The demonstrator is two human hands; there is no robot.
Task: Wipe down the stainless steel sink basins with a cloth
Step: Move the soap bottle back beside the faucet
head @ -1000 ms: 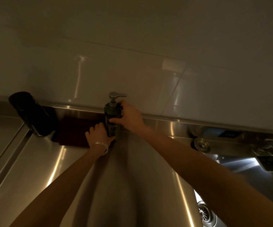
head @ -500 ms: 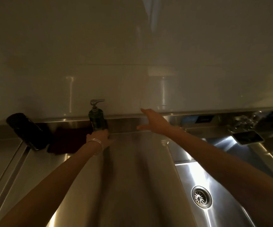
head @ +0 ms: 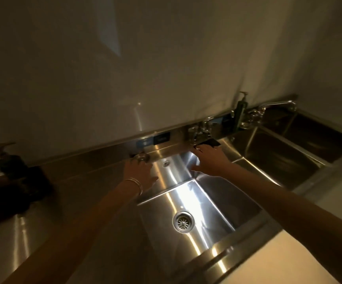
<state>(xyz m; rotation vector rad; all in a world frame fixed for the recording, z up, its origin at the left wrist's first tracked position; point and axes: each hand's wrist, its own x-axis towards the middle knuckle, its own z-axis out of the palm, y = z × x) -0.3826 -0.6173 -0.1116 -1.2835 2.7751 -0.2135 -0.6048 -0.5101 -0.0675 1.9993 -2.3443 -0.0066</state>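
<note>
The steel sink basin (head: 213, 203) with its round drain (head: 183, 221) lies under both arms. My left hand (head: 140, 171), a bracelet at the wrist, reaches over the basin's back left corner, and its fingertips are at a round metal knob (head: 141, 157) on the back ledge. My right hand (head: 210, 160) stretches forward with straight fingers that touch a dark flat spout (head: 209, 142) under the faucet valves (head: 200, 130). A dark red cloth (head: 38, 179) lies on the counter far left, apart from both hands.
A dark pump bottle (head: 4, 158) stands beside the cloth at far left. A green pump bottle (head: 240, 111) and a second faucet (head: 276, 104) stand at the back right, over another basin (head: 289, 150). A pale wall rises behind the ledge.
Both hands left the pump bottle and cloth and moved right to the basin's back edge. The view swung right, so the basin and drain now fill the middle.
</note>
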